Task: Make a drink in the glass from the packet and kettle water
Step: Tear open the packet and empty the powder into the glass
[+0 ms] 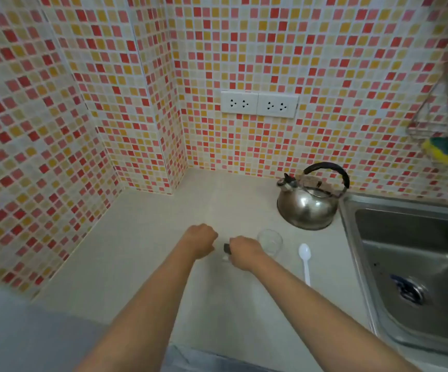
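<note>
A small clear glass [270, 241] stands empty on the pale counter [147, 237], just left of a white plastic spoon [305, 260]. Behind them sits a steel kettle [307, 204] with a black arched handle, beside the sink. My right hand [244, 251] is closed on a small dark packet [226, 248], whose end sticks out to the left of the fingers. My left hand [200, 240] is curled into a loose fist a little to the left of the packet, and nothing shows in it.
A steel sink [416, 264] fills the right side, its rim next to the kettle. Two double wall sockets [259, 104] sit on the mosaic tile wall. A wire rack with a yellow-green sponge [443, 154] hangs at the upper right.
</note>
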A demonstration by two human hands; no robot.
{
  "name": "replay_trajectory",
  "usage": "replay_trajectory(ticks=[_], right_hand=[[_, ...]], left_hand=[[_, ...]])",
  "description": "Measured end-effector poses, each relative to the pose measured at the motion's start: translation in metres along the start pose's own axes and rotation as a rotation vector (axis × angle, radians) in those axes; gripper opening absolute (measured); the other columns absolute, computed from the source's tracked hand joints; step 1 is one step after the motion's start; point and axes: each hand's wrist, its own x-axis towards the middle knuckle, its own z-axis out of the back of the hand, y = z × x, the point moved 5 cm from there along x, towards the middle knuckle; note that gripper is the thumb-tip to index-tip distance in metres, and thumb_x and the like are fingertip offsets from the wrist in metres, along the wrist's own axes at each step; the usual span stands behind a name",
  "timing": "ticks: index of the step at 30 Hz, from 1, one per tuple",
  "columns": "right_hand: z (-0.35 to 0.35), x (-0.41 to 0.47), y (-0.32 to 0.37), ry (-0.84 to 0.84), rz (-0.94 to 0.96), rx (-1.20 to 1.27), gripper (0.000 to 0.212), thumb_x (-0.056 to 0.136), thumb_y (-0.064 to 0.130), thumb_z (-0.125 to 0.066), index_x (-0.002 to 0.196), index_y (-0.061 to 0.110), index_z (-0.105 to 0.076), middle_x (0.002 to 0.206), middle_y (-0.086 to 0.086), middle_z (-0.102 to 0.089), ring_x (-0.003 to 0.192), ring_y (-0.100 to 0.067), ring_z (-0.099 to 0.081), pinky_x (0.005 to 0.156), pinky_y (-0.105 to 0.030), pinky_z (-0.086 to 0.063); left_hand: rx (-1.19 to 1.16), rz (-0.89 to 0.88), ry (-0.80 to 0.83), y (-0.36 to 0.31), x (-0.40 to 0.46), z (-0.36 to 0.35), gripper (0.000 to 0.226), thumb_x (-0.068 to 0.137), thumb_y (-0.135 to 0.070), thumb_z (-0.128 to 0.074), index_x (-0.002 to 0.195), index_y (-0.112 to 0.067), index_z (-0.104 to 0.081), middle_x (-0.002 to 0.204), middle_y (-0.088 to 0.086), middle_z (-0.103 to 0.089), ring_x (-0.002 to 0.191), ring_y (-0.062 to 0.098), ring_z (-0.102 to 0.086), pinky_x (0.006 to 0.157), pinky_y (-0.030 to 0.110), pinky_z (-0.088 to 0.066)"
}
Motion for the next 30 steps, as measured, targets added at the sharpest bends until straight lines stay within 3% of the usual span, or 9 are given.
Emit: replay_trajectory(ticks=[4,7,13,18,24,27,30], right_hand=[[-0.046,-0.001,-0.006,0.023,-0.028,-0.014,0.047,0.093,0.007,-0.041,0.138,-0.002,-0.035,0.143,-0.023,-0.041,0.130,-0.032,-0.043,0.103,-0.040,-0.040],[-0.063,0.003,-0.012,-0.056,0.029,-0.032,0.051,0.094,0.002,-0.033,0.144,-0.005,-0.022,0.151,-0.023,-0.030,0.136,-0.029,-0.035,0.107,-0.040,-0.035],[-0.069,0.005,-0.013,-0.069,0.078,-0.091,0.040,0.092,-0.004,-0.031,0.130,-0.009,-0.041,0.136,-0.027,-0.045,0.120,-0.036,-0.048,0.090,-0.046,-0.044],[-0.055,0.003,-0.011,-0.056,0.063,-0.076,0.032,0.085,-0.006,-0.041,0.111,-0.002,-0.059,0.115,-0.023,-0.064,0.103,-0.037,-0.063,0.081,-0.043,-0.049],[-0.013,-0.004,-0.009,-0.189,-0.013,0.157,0.027,0.088,0.009,-0.046,0.105,0.010,-0.067,0.109,-0.015,-0.068,0.101,-0.032,-0.065,0.081,-0.037,-0.050],[0.014,-0.017,-0.014,-0.302,-0.058,0.406,0.024,0.088,0.012,-0.051,0.103,0.011,-0.070,0.105,-0.013,-0.071,0.096,-0.027,-0.066,0.079,-0.031,-0.050],[0.034,-0.040,-0.035,-0.491,-0.202,0.764,0.029,0.084,0.011,-0.063,0.114,0.012,-0.066,0.102,-0.001,-0.069,0.072,-0.008,-0.064,0.066,-0.011,-0.043]], left_hand=[[-0.021,-0.043,0.030,-0.021,-0.004,-0.038,0.033,0.095,-0.014,-0.043,0.122,-0.006,-0.061,0.126,0.015,-0.059,0.120,0.031,-0.053,0.094,0.042,-0.047],[-0.103,-0.068,-0.008,-0.032,-0.003,-0.052,0.029,0.092,-0.015,-0.045,0.109,-0.002,-0.064,0.118,0.018,-0.061,0.111,0.034,-0.057,0.084,0.041,-0.046],[-0.412,0.034,-0.131,-0.038,-0.003,-0.056,0.024,0.092,-0.010,-0.044,0.101,0.002,-0.063,0.109,0.020,-0.062,0.099,0.035,-0.058,0.082,0.040,-0.042],[-0.363,0.033,-0.082,-0.042,-0.007,-0.049,0.026,0.088,-0.006,-0.043,0.099,0.000,-0.066,0.104,0.019,-0.065,0.094,0.032,-0.062,0.072,0.033,-0.038],[-0.412,0.081,-0.094,-0.028,-0.016,-0.007,0.034,0.091,-0.010,-0.048,0.114,-0.017,-0.071,0.113,0.010,-0.071,0.104,0.027,-0.067,0.084,0.031,-0.050],[-0.549,0.115,-0.117,-0.023,-0.025,0.020,0.025,0.086,-0.014,-0.054,0.097,-0.013,-0.076,0.100,0.012,-0.074,0.094,0.029,-0.069,0.077,0.031,-0.052],[-0.801,0.141,-0.107,-0.027,-0.030,0.043,0.021,0.077,-0.004,-0.055,0.077,-0.006,-0.076,0.079,0.012,-0.075,0.072,0.024,-0.071,0.070,0.030,-0.056]])
